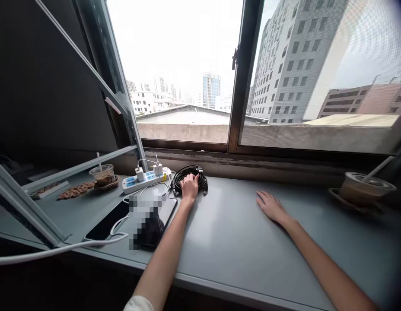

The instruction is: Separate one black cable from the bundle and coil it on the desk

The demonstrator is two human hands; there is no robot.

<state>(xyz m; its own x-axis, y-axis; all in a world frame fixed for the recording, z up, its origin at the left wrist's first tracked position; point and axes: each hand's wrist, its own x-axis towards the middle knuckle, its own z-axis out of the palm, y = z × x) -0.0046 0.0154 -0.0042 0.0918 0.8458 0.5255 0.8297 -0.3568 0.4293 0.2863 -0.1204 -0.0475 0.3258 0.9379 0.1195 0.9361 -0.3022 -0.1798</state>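
Observation:
A coiled black cable (179, 175) lies at the back of the grey tabletop (226, 242), close to the window wall. My left hand (189, 186) rests on the coil with its fingers curled over it, gripping part of it. My right hand (270, 205) lies flat on the bare tabletop to the right, fingers stretched out, holding nothing. Just left of the coil is a white power strip (131, 185) with white plugs in it. Beside my left forearm lie two dark phones or tablets (111, 222), the nearer one partly blurred out.
Drink cups stand at the right (365, 190) and the back left (102, 175). A brown openwork mat (75, 190) lies at the left. A metal frame (35, 207) rises there, and a white cable (64, 248) runs along the front edge. Behind is a window (187, 86).

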